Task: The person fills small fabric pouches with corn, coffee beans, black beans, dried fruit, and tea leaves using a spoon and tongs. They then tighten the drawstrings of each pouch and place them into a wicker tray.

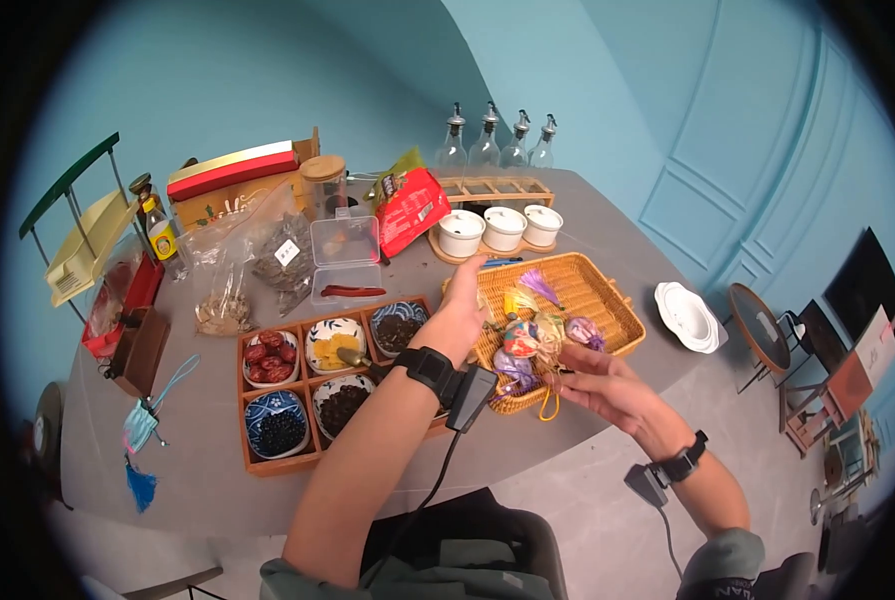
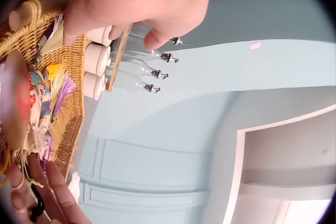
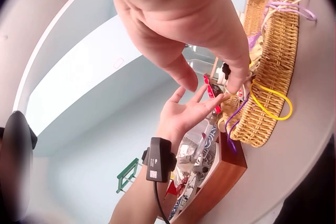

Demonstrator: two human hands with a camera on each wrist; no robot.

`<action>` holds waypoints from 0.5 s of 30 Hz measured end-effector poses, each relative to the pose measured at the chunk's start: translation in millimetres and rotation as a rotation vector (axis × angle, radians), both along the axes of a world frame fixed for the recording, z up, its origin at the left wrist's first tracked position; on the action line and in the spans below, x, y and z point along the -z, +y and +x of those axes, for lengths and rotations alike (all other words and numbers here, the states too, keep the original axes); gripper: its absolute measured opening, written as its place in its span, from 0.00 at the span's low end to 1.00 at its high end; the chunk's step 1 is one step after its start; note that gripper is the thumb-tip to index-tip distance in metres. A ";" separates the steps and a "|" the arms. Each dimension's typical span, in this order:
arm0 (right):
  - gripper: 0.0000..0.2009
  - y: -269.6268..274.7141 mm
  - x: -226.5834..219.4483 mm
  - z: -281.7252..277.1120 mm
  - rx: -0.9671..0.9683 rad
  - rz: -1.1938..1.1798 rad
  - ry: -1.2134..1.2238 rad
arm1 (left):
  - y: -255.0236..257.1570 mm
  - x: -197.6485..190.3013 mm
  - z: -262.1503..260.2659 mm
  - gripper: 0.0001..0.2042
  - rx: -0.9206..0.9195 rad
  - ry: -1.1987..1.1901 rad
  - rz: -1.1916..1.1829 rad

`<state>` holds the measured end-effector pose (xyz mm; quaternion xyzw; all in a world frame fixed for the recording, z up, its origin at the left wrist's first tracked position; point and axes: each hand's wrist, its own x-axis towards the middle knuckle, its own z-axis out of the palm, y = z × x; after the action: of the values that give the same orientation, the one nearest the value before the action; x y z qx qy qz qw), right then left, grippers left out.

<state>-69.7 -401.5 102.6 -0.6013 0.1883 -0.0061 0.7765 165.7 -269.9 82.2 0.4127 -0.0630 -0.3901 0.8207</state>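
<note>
- Two bare hands are at the wicker basket on the grey table; it holds colourful fabric pouches, with purple and yellow tassels among them.
- The left hand, at the basket's left side, has its fingers apart and grips nothing.
- The right hand reaches in from the near right, its fingers extended and spread at the pouches' cords, thumb apart from them.
- A yellow cord loop hangs over the basket's near rim.
- Left of the basket, a divided wooden tray holds bowls of red dried fruit, yellow pieces and dark pieces, a spoon resting at the yellow ones.
- Three white lidded pots stand behind the basket; a white dish lies to its right.
</note>
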 end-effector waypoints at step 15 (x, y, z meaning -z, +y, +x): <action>0.10 148.7 18.7 -73.6 -0.270 -0.834 -0.537 | 173.6 -15.0 -175.8 0.23 0.488 -1.084 0.029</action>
<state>-143.2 -252.8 83.9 -0.8561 -0.1155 -0.1345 0.4854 -10.1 -96.3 97.2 0.5378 -0.5607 -0.3019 0.5525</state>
